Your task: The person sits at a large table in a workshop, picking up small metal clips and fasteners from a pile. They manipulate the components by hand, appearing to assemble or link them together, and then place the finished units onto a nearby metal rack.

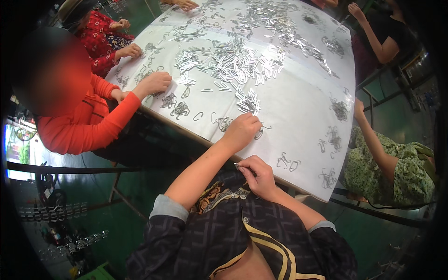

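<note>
My left hand (242,132) reaches over the near edge of the white-covered table (298,98), its fingers curled down together. A bent wire hook (259,133) shows right at its fingertips; whether the fingers grip it I cannot make out. Closer to my body, just off the table edge, my right hand (258,176) is closed in a pinch. A small shiny metal piece (237,165) sticks out between thumb and fingers, mostly hidden. Beyond my left hand lies a small heap of flat silver metal strips (248,101). Beside that hand, wire hooks (223,123) lie in a loose cluster.
A large pile of metal strips (228,63) spreads across the table's middle. Wire hook heaps (179,109) line the left side, others (339,110) the right. A person in a red jacket (88,121) works at left, one in green patterned clothing (387,163) at right; others sit farther off.
</note>
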Available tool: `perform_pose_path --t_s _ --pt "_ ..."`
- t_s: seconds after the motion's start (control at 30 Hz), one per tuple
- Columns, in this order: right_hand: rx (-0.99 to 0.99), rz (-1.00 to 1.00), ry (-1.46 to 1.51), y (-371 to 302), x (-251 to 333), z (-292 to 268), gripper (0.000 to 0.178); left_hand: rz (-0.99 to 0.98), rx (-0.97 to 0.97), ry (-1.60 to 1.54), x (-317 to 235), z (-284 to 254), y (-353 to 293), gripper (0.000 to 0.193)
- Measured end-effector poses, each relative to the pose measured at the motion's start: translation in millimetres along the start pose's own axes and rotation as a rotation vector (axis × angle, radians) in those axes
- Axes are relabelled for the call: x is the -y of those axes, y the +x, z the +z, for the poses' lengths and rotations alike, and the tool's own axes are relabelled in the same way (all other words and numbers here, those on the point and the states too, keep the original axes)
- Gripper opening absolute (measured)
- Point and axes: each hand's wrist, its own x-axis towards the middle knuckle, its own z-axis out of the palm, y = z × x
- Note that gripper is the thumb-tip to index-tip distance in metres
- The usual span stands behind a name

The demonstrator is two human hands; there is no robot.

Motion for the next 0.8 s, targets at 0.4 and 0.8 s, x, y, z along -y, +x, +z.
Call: perform_pose_path --t_s 0.4,0.8 --pt "-0.011 -0.007 0.010 -3 2 -5 0.011 0.161 0.407 0.391 -24 27 40 0.004" --pt "-0.033 -0.006 -0.048 -5 -5 -3 0.011 -0.404 -0.136 -0.433 -31 -64 12 0.003"
